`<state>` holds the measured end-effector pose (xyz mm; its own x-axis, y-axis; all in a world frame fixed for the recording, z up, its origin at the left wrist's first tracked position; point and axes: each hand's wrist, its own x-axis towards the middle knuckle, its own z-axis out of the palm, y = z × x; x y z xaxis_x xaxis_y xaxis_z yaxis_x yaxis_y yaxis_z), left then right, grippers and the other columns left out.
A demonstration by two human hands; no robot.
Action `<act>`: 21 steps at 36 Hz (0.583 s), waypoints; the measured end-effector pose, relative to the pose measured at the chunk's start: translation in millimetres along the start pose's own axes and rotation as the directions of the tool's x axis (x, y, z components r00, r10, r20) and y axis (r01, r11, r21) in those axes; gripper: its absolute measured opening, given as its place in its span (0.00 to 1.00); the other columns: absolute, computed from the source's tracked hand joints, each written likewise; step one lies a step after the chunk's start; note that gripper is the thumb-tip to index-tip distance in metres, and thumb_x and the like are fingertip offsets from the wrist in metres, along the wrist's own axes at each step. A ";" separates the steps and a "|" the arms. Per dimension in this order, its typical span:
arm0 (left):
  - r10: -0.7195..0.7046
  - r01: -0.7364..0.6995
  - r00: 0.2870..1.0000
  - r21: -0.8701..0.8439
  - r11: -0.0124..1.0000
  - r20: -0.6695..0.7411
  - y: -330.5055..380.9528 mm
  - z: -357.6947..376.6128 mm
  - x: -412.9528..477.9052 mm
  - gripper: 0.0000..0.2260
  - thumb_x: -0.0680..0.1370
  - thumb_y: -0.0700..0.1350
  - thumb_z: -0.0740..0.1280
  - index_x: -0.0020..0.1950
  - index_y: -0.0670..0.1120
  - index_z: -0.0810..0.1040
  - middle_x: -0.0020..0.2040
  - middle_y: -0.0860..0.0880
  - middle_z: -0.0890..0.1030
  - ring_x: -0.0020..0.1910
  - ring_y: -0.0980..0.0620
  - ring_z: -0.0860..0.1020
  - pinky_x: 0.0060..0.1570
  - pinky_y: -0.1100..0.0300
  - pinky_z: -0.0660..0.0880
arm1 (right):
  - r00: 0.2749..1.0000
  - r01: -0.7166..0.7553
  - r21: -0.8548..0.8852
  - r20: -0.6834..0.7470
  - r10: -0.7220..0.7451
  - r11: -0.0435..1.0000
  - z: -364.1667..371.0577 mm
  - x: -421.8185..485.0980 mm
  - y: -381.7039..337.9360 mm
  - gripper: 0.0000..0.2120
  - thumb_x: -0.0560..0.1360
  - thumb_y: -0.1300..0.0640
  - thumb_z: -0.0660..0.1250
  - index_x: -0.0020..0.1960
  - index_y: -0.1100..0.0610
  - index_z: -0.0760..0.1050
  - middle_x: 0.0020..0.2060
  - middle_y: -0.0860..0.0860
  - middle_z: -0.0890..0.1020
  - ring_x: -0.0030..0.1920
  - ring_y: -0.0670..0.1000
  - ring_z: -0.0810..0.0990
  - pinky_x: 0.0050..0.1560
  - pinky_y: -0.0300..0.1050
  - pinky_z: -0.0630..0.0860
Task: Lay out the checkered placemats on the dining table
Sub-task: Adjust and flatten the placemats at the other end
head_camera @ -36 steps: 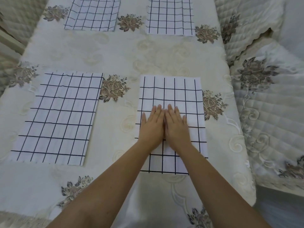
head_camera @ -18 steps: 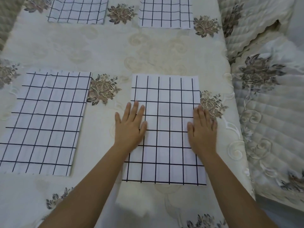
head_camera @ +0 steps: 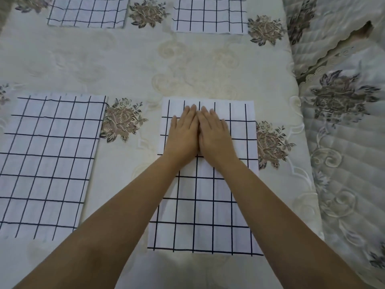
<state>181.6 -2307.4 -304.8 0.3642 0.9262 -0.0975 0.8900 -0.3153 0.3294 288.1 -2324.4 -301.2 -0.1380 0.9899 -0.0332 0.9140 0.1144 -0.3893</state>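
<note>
Several white placemats with a dark grid lie flat on the cream floral tablecloth (head_camera: 133,65). The near right placemat (head_camera: 208,215) is under both my hands. My left hand (head_camera: 183,134) and my right hand (head_camera: 214,135) press side by side, fingers straight, on its far half near the top edge. A second placemat (head_camera: 48,163) lies at the near left. Two more placemats are at the far side, one at the far left (head_camera: 87,11) and one at the far right (head_camera: 210,14), both cut off by the frame's top.
The table's right edge runs down past the near right placemat. Beyond it stand quilted, flower-embroidered chair covers (head_camera: 343,126). Bare tablecloth lies between the near and far rows of placemats.
Half a second ago my hands were spread apart at the placemat's left and right edges. They have now come together at the middle and moved up toward its far edge.
</note>
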 end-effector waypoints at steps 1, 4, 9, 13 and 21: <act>-0.026 0.026 1.000 0.030 0.999 0.001 -1.0 -0.3 2.2 0.26 0.81 0.45 0.55 0.77 0.43 0.50 0.78 0.46 0.50 0.77 0.49 0.46 0.73 0.47 0.44 | 1.000 -0.001 -0.010 0.005 0.001 1.000 0.7 2.2 4.2 0.25 0.78 0.54 0.45 0.74 0.59 0.59 0.74 0.54 0.61 0.75 0.56 0.57 0.72 0.58 0.55; -0.068 0.066 0.998 0.115 0.991 0.013 -6.4 -2.4 4.8 0.24 0.82 0.50 0.49 0.77 0.49 0.48 0.78 0.51 0.46 0.76 0.53 0.43 0.71 0.41 0.43 | 1.000 -0.013 -0.082 0.021 0.015 0.997 -2.5 3.6 18.9 0.28 0.77 0.47 0.43 0.74 0.56 0.59 0.75 0.51 0.60 0.75 0.54 0.56 0.72 0.59 0.53; -0.163 0.163 0.987 0.081 0.983 -0.010 -21.1 -7.0 5.2 0.25 0.81 0.55 0.49 0.77 0.55 0.47 0.78 0.54 0.43 0.76 0.53 0.41 0.71 0.40 0.42 | 0.990 -0.136 -0.164 0.008 0.140 0.977 -11.0 1.3 46.6 0.30 0.77 0.41 0.40 0.77 0.50 0.46 0.77 0.46 0.47 0.77 0.51 0.44 0.73 0.57 0.43; -0.220 0.222 0.974 0.049 0.974 -0.048 -35.0 -10.7 5.5 0.24 0.81 0.54 0.49 0.77 0.54 0.48 0.78 0.54 0.44 0.76 0.53 0.42 0.71 0.41 0.42 | 0.969 -0.247 -0.156 -0.030 0.245 0.956 -20.4 -2.3 65.5 0.29 0.78 0.43 0.43 0.77 0.51 0.46 0.77 0.47 0.46 0.77 0.52 0.43 0.73 0.58 0.44; -0.308 0.292 0.943 -0.132 0.947 -0.126 -58.1 -20.8 -14.6 0.25 0.79 0.51 0.49 0.76 0.49 0.55 0.78 0.52 0.51 0.76 0.55 0.47 0.73 0.49 0.42 | 0.937 -0.336 0.000 -0.106 0.334 0.942 -29.1 -10.2 74.4 0.29 0.80 0.49 0.53 0.77 0.55 0.48 0.77 0.50 0.45 0.77 0.51 0.46 0.73 0.56 0.44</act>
<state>118.9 -2298.3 -303.0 0.0351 0.9965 -0.0754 0.9133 -0.0013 0.4072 368.6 -2323.6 -303.1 0.2167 0.9742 -0.0634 0.9070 -0.2250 -0.3559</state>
